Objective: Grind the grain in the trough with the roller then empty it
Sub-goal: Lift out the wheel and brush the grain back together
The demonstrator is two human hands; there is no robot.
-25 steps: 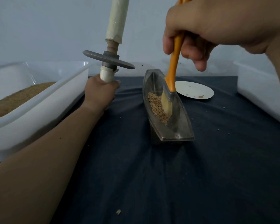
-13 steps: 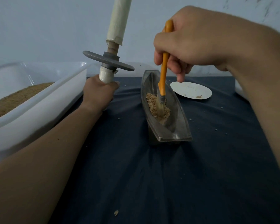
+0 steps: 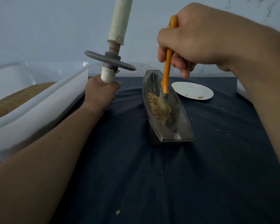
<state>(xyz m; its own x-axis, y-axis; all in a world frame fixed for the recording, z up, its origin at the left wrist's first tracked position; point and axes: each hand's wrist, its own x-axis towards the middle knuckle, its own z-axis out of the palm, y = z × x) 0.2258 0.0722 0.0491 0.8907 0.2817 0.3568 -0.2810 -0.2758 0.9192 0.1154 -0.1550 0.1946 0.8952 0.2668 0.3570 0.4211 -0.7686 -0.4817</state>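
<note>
A boat-shaped metal trough (image 3: pixel 181 126) stands on the dark cloth at the middle. A small heap of grain (image 3: pixel 153 103) lies inside it. My right hand (image 3: pixel 189 41) grips the orange handle of a brush (image 3: pixel 166 81), and its pale bristles rest in the grain. My left hand (image 3: pixel 100 94) grips the lower white handle of the roller (image 3: pixel 110 61), held upright to the left of the trough. The roller's grey metal disc sits above my fist, clear of the trough.
A large white tub (image 3: pixel 44 107) with brown ground grain inside stands at the left. A white plate (image 3: pixel 192 90) with a few crumbs lies behind the trough to the right. Another white container edge (image 3: pixel 241 90) shows at far right. Loose grains dot the cloth.
My right hand has come down and leftward with the brush, whose bristles have shifted along the grain in the trough. My left hand and the roller have stayed put.
</note>
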